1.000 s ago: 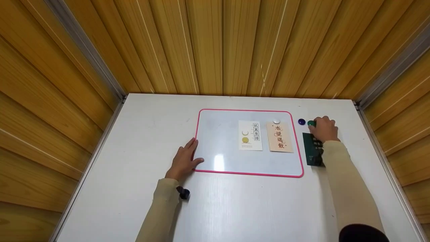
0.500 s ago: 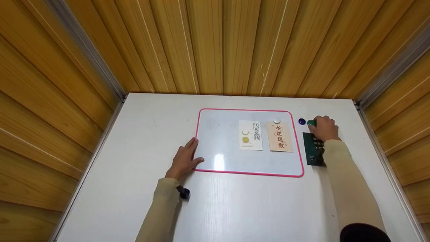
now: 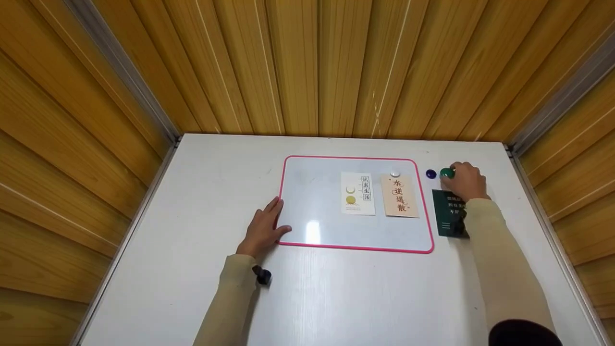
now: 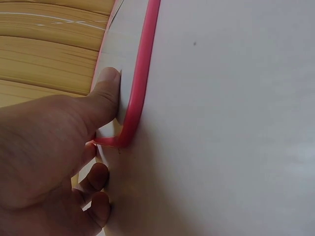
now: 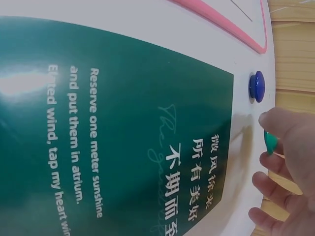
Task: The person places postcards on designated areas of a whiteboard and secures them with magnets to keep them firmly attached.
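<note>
My left hand (image 3: 262, 229) rests at the left edge of a whiteboard (image 3: 307, 192) with a pink rim. Its thumb (image 4: 106, 93) lies on the board's surface, while the other fingers touch the table outside the rim. Beyond the board's right side, my right hand (image 3: 466, 181) pinches a green round magnet (image 3: 447, 173) between thumb and fingers. A dark blue magnet (image 3: 431, 174) sits just left of it. Below that hand lies a dark green card (image 3: 444, 211) with white lettering, partly covered by the wrist and sleeve in the head view.
On the board are a white card (image 3: 353, 204) and a peach card (image 3: 396, 204) with red characters. A white magnet (image 3: 395, 173) sits at the peach card's top edge. The white table (image 3: 336, 293) meets wood-patterned walls (image 3: 317, 72) at the back and sides.
The right hand has shifted slightly right and up with the green magnet, which now shows more of its face. The left hand has stayed in place.
</note>
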`<action>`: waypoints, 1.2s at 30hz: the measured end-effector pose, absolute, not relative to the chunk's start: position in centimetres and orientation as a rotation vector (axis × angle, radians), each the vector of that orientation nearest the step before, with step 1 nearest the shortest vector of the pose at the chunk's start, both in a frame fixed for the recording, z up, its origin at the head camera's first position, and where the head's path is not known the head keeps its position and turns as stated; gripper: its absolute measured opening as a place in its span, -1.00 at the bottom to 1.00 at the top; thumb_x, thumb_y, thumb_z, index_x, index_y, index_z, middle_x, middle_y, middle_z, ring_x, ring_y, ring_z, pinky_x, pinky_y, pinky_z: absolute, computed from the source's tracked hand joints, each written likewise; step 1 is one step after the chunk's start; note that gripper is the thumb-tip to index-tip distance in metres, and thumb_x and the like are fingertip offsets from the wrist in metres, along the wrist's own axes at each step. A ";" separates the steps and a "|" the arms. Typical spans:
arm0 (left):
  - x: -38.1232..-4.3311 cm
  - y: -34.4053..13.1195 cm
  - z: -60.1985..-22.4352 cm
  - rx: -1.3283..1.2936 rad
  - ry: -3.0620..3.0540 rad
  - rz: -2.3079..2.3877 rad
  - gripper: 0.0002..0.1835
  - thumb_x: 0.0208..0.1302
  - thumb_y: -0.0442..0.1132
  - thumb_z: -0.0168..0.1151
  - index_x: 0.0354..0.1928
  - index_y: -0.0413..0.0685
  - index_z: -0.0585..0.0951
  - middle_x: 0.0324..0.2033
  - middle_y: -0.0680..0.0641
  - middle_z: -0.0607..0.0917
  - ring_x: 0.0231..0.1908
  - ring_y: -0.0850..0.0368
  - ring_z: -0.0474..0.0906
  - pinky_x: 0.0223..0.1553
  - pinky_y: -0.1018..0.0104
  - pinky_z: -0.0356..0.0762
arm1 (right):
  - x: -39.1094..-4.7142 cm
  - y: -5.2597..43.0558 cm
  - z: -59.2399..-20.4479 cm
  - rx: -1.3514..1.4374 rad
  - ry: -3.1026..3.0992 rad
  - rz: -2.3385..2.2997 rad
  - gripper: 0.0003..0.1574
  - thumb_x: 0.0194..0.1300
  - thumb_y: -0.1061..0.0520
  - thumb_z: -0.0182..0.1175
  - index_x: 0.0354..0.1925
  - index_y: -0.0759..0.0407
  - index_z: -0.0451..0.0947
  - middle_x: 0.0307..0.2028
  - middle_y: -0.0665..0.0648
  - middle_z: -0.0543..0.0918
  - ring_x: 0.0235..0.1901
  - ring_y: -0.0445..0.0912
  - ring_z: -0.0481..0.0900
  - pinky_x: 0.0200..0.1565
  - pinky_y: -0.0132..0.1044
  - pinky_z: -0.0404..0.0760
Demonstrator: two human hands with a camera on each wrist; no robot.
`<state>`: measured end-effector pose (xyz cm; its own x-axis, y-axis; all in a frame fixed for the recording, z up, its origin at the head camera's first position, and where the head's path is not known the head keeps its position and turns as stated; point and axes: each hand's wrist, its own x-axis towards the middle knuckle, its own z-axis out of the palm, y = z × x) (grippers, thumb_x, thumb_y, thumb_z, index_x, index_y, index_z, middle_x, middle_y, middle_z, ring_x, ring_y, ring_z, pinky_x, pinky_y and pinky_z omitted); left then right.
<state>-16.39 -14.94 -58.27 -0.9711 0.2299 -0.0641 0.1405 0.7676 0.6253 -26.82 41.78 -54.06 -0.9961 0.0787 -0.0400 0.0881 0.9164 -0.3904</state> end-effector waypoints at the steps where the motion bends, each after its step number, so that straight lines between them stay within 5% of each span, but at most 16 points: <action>1: -16.4 -14.9 -58.3 0.298 2.824 0.979 -0.08 0.32 0.01 0.42 0.61 0.01 0.19 0.61 0.02 0.12 0.25 -0.06 0.31 0.37 0.04 0.32 | -26.9 41.8 -54.0 0.135 3.053 -0.631 -0.35 0.44 0.04 0.22 0.21 0.56 0.43 0.07 0.60 0.50 0.07 0.48 0.48 0.16 0.51 0.35; 36: -16.7 -14.9 -58.5 0.285 2.832 0.944 -0.08 0.33 0.03 0.41 0.61 0.03 0.18 0.61 0.03 0.12 0.27 -0.05 0.31 0.37 0.06 0.34 | -28.1 38.4 -53.4 0.134 3.038 -0.804 -0.33 0.42 0.06 0.28 0.26 0.52 0.41 0.03 0.54 0.49 0.00 0.33 0.47 0.23 0.33 0.41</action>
<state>-16.69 -14.92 -58.48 -0.9719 0.2231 -0.0749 0.1335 0.7848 0.6052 -28.07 38.36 -53.43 -0.9963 0.0834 -0.0185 0.0816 0.8656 -0.4941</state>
